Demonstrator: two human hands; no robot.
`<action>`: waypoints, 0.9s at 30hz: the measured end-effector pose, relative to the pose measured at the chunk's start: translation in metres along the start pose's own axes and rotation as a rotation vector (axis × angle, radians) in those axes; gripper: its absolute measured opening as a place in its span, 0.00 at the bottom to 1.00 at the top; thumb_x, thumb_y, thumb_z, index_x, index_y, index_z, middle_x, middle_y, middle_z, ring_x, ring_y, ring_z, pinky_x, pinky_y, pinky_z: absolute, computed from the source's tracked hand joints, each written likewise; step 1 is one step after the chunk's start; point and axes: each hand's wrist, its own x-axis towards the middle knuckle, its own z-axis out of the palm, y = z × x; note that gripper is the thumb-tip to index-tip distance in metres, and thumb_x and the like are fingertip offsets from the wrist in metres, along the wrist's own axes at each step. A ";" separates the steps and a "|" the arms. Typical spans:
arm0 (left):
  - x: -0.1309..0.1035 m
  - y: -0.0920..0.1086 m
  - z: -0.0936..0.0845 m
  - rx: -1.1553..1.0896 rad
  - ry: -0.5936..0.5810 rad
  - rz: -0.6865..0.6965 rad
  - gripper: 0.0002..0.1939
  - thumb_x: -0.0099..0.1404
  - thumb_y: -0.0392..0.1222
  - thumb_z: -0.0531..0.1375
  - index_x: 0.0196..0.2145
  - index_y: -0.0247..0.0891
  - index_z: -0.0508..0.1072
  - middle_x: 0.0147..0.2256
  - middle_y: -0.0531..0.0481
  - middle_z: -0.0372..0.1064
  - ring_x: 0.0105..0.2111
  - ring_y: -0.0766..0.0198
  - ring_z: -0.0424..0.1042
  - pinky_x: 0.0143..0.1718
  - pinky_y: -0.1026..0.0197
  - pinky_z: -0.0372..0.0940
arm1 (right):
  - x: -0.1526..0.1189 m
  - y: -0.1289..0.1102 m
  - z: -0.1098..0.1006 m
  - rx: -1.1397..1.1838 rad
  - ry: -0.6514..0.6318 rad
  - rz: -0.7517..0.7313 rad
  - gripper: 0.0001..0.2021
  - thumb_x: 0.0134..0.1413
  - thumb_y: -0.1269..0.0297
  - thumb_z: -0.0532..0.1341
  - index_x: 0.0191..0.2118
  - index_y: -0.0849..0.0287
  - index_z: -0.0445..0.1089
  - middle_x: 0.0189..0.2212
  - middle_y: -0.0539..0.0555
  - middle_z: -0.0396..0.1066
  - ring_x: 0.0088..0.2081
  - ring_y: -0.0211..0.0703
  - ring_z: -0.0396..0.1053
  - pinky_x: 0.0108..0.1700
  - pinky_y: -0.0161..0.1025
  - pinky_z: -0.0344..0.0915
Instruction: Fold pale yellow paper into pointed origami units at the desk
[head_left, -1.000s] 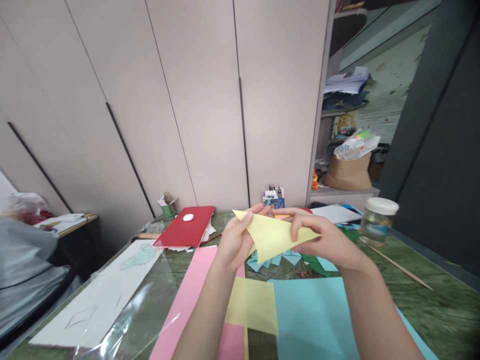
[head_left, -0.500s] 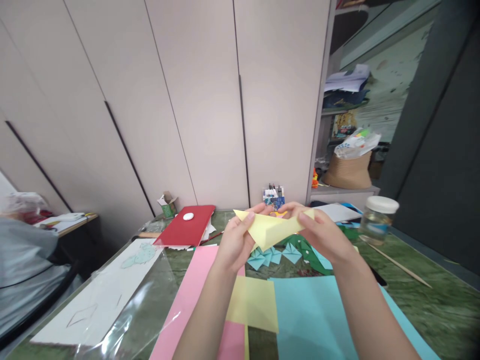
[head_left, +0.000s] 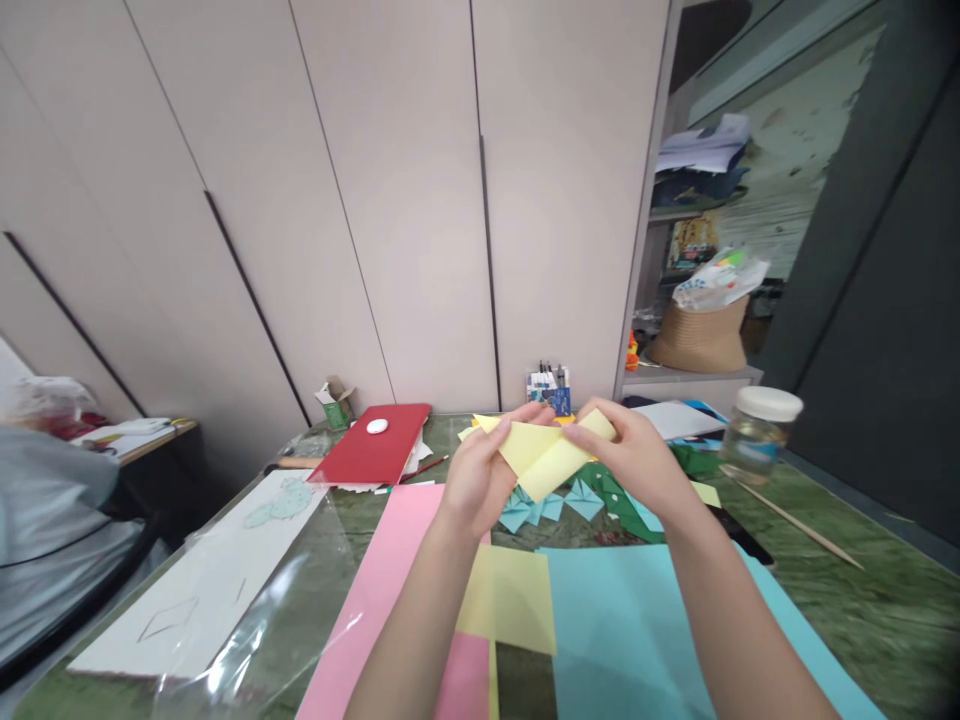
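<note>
A folded pale yellow paper (head_left: 553,470) is held in the air above the green table. My left hand (head_left: 480,475) pinches its left side, thumb on top and fingers behind. At its right side my right hand (head_left: 634,450) grips the paper between thumb and fingers. Beyond and below the hands lie several folded turquoise paper pieces (head_left: 583,500). Nearer to me, a flat yellow sheet (head_left: 517,600) overlaps a pink sheet (head_left: 382,590), with large turquoise sheets (head_left: 630,630) to the right.
A red folder (head_left: 375,450) and a white drawing sheet (head_left: 202,570) are on the left. On the right stand a lidded jar (head_left: 759,435) and a wooden stick (head_left: 802,525) lies near it. A person's grey sleeve (head_left: 60,530) shows at far left.
The right part of the yellow paper has changed angle and now tilts up to the right. My right hand has shifted slightly left, its thumb now nearer the paper's middle.
</note>
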 end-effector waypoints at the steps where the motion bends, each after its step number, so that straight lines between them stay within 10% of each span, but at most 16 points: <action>1: 0.000 0.000 0.001 -0.004 0.003 -0.004 0.14 0.64 0.39 0.57 0.43 0.28 0.75 0.49 0.35 0.71 0.55 0.48 0.65 0.57 0.50 0.58 | 0.000 0.000 0.001 -0.012 0.018 0.003 0.15 0.52 0.52 0.60 0.27 0.58 0.60 0.21 0.44 0.57 0.24 0.34 0.54 0.25 0.32 0.51; 15: -0.002 -0.008 -0.005 0.363 -0.094 0.040 0.33 0.52 0.36 0.68 0.56 0.38 0.67 0.46 0.41 0.73 0.45 0.55 0.72 0.42 0.61 0.65 | -0.003 -0.007 0.009 0.016 0.313 -0.022 0.12 0.47 0.55 0.64 0.28 0.56 0.63 0.22 0.46 0.62 0.23 0.36 0.59 0.24 0.33 0.55; 22: -0.002 -0.005 -0.006 0.288 0.001 0.095 0.31 0.51 0.37 0.68 0.54 0.37 0.69 0.48 0.40 0.73 0.46 0.53 0.72 0.46 0.57 0.65 | -0.001 -0.001 -0.007 0.357 -0.033 -0.046 0.13 0.52 0.53 0.61 0.38 0.58 0.68 0.26 0.51 0.69 0.28 0.40 0.68 0.33 0.37 0.65; 27: -0.005 -0.002 -0.005 0.268 -0.027 0.069 0.29 0.53 0.37 0.67 0.53 0.37 0.70 0.48 0.40 0.72 0.47 0.52 0.72 0.49 0.54 0.64 | -0.001 0.002 -0.009 0.331 -0.017 0.049 0.13 0.47 0.54 0.65 0.31 0.60 0.71 0.22 0.51 0.71 0.27 0.40 0.69 0.30 0.36 0.65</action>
